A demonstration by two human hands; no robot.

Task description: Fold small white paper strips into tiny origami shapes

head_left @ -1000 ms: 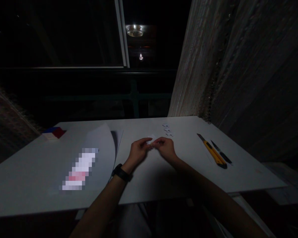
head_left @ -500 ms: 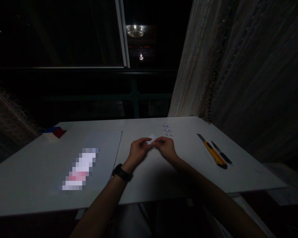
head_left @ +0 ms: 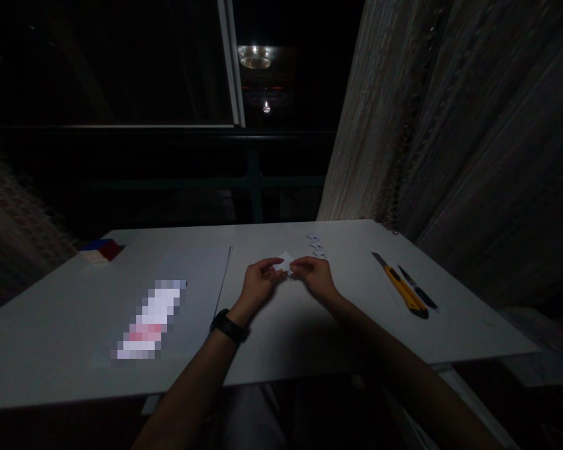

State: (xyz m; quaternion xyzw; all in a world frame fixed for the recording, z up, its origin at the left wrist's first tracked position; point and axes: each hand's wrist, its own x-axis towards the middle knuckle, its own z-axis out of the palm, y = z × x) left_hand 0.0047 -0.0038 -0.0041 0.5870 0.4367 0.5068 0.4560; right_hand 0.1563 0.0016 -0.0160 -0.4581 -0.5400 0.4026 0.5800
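Note:
A small white piece of paper [head_left: 285, 260] is pinched between my two hands above the middle of the table. My left hand [head_left: 259, 279], with a dark watch [head_left: 228, 325] on its wrist, grips the paper's left side with thumb and fingers. On the opposite side, my right hand [head_left: 315, 275] pinches the paper's edge. Just beyond my right hand lie several small paper pieces with dark marks [head_left: 317, 245]. The finer folds of the held paper are too dim to make out.
On the right of the white table [head_left: 272, 350] lie a yellow utility knife [head_left: 405, 292] and a dark pen-like tool [head_left: 417, 287]. Large paper sheets [head_left: 206, 269] and a glowing, blurred-out phone-like screen [head_left: 152, 319] are at left. A coloured cube [head_left: 99, 251] stands farther back. Curtains [head_left: 356, 125] hang alongside.
My hands have parted very slightly, and more of the white paper shows between them. Everything on the table stays in place.

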